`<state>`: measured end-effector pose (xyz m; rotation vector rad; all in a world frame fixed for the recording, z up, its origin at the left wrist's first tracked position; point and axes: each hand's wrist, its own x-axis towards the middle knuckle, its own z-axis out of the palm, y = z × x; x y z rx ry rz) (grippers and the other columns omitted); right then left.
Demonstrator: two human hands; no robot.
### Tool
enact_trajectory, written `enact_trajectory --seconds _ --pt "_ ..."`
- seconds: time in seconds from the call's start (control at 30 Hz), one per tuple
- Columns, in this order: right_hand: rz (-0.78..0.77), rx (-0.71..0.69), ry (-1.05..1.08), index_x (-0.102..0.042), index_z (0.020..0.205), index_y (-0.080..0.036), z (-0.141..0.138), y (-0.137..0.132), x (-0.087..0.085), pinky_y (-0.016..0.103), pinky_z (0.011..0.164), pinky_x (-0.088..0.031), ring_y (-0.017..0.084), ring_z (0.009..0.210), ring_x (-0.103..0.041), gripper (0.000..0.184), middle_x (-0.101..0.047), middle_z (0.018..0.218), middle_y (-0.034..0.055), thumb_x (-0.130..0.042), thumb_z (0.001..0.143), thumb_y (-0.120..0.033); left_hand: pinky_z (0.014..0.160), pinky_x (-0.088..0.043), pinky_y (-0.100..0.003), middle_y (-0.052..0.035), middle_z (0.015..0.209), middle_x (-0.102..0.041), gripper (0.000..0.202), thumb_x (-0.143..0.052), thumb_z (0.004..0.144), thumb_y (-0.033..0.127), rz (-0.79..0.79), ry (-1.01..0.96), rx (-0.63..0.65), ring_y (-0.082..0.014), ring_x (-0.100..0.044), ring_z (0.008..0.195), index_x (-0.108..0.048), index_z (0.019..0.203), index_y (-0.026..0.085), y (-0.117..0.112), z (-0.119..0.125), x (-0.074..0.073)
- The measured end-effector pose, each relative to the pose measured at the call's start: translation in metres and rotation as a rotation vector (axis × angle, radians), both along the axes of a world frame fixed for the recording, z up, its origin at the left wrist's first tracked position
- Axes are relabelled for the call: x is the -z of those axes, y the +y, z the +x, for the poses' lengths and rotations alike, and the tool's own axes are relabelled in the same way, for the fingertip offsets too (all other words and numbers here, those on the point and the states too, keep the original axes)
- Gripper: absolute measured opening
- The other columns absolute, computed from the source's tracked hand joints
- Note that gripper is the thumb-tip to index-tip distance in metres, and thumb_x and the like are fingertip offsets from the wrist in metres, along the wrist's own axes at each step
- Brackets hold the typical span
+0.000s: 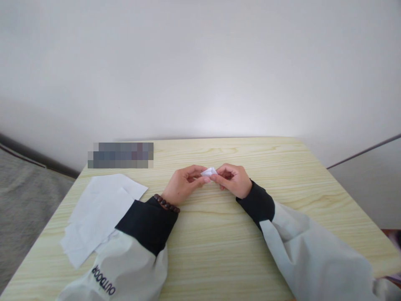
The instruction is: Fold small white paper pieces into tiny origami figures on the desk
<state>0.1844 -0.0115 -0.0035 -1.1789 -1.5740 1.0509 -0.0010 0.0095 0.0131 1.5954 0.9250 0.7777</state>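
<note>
Small folded white paper piece (209,172): held over the pale wood-grain table (213,251).
Left hand (184,184): left end pinched.
Right hand (234,180): right end pinched.
Folds (211,170): could be crushed or pulled open if pinching is uneven.

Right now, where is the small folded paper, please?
In the head view, the folded paper is just below centre, held between the left hand and the right hand.

Sheets (105,209) lie on the table (213,259), left of the folded paper (209,172).
</note>
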Motion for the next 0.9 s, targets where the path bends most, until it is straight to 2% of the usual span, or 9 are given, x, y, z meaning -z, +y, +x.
enact_trajectory --seconds 0.1,0.23,0.37,0.53,0.73,0.9 --pt "-0.003 -0.014 -0.012 -0.061 0.069 -0.017 -0.0006 -0.0004 -0.0009 0.018 0.037 -0.036 0.007 0.037 -0.049 0.028 -0.054 0.045 -0.0038 -0.067 0.071 -0.043 0.062 -0.052 -0.024 -0.0056 0.083 -0.071 0.033 -0.06 0.077 0.043 0.051 0.031 -0.022 -0.0133 -0.063 0.067 -0.067 0.091 0.014 0.0013 -0.0008 0.0008" --pt "0.009 -0.023 -0.046 -0.061 0.068 -0.016 -0.0001 -0.0013 -0.0017 0.018 0.038 -0.037 0.008 0.038 -0.05 0.027 -0.055 0.045 -0.0036 -0.066 0.072 -0.042 0.06 -0.052 -0.022 -0.0033 0.075 -0.07 0.031 -0.061 0.077 0.043 0.078 0.063 -0.062 -0.011 -0.06 0.06 -0.069 0.085 0.014 0.0011 -0.0005 0.0016" --pt "0.016 -0.028 -0.064 -0.06 0.068 -0.016 0.0003 -0.0015 -0.0013 0.018 0.039 -0.037 0.008 0.038 -0.051 0.025 -0.056 0.046 -0.0029 -0.065 0.074 -0.04 0.059 -0.052 -0.022 -0.0042 0.076 -0.071 0.033 -0.061 0.076 0.045 0.074 0.064 -0.059 -0.0125 -0.062 0.062 -0.069 0.084 0.014 -0.0006 0.0009 0.0009" --pt "0.026 -0.045 -0.095 -0.059 0.065 -0.015 -0.0005 -0.0016 -0.0015 0.017 0.04 -0.037 0.007 0.039 -0.049 0.028 -0.056 0.047 -0.0026 -0.064 0.075 -0.041 0.06 -0.051 -0.023 -0.005 0.076 -0.071 0.036 -0.061 0.075 0.043 0.062 0.052 -0.022 -0.0145 -0.064 0.067 -0.067 0.095 0.013 -0.0012 0.0012 0.0013" --pt "0.055 -0.058 -0.146 -0.057 0.061 -0.016 -0.0011 -0.0018 -0.0013 0.017 0.039 -0.034 0.006 0.039 -0.046 0.032 -0.053 0.044 -0.0033 -0.062 0.076 -0.043 0.059 -0.048 -0.021 -0.0029 0.077 -0.071 0.024 -0.059 0.078 0.037 0.179 0.134 -0.038 -0.013 -0.061 0.066 -0.07 0.078 0.015 -0.0013 0.002 -0.003" --pt "0.032 -0.098 -0.129 -0.06 0.067 -0.015 0.0002 -0.001 -0.0021 0.017 0.041 -0.036 0.006 0.041 -0.047 0.029 -0.055 0.047 -0.0028 -0.061 0.076 -0.043 0.061 -0.047 -0.022 -0.0016 0.072 -0.068 0.023 -0.058 0.078 0.035 0.187 0.143 -0.093 -0.0123 -0.059 0.064 -0.068 0.076 0.015 -0.0029 0.0036 -0.0033"
